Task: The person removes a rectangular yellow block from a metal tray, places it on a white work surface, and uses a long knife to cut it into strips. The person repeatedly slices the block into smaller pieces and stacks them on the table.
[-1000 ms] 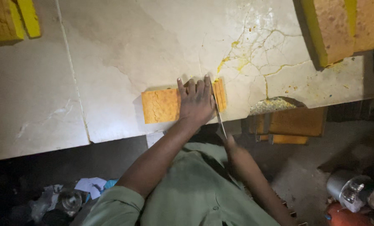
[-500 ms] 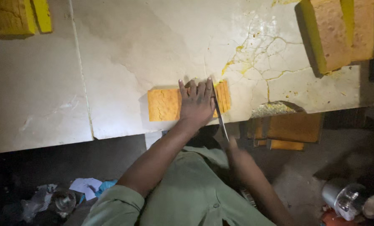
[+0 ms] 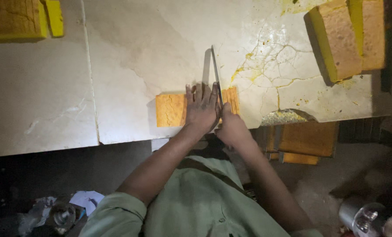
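Cracked marble slab, dim workshop

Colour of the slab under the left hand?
Orange-yellow slab, seen in the head view.

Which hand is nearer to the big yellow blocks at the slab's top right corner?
Right. The right hand grips the knife at the slab's near edge, on the side toward the big yellow blocks. The left hand lies flat on the small orange slab, farther from them.
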Demonstrator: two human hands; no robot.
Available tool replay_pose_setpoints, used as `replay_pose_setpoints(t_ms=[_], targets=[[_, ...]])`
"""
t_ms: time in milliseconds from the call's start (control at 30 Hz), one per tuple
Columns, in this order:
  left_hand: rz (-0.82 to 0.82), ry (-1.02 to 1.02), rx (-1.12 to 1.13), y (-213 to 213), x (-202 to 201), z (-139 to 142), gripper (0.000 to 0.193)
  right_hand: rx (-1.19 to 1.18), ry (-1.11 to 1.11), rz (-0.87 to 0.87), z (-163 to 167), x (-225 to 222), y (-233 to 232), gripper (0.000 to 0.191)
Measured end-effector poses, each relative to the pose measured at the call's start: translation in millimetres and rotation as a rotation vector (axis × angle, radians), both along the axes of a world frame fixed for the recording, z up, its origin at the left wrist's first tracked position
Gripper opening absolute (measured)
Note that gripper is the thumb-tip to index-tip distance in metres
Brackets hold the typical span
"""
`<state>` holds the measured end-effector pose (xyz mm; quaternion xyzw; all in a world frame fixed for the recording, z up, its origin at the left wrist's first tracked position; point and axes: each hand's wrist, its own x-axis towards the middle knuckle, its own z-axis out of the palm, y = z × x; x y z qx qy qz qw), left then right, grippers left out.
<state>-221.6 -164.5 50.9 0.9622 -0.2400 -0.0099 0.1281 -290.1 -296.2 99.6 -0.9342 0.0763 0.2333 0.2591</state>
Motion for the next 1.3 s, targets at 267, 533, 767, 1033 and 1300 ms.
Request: replay_pose_setpoints(t_ms=[267,533,767,1033,1300], targets=[[-0.004,0.170,-0.003,1.6,3.8,3.6,0.072,0.112,0.353,-0.009,15.5,-130.4,-26.9,0.062],[-0.003,0.056,-0.056,7.3,-1.1,-7.0,0.073,-0.041,0.130,0.038,-58.1,-36.5,-13.6,0.074],[0.031,0.102,-0.069,15.2,1.8,4.6,0.069,0.094,0.058,-0.010,34.3,-37.5,14.6,0.046],[0.014,0.204,-0.039,15.9,6.0,0.1,0.072,0.060,0.035,0.105,-53.6,-114.5,-15.4,0.068],[0.015,-0.102,-0.023,26.0,1.0,-3.4,0.071,-0.017,0.055,0.040,-16.1,7.3,12.6,0.075]])
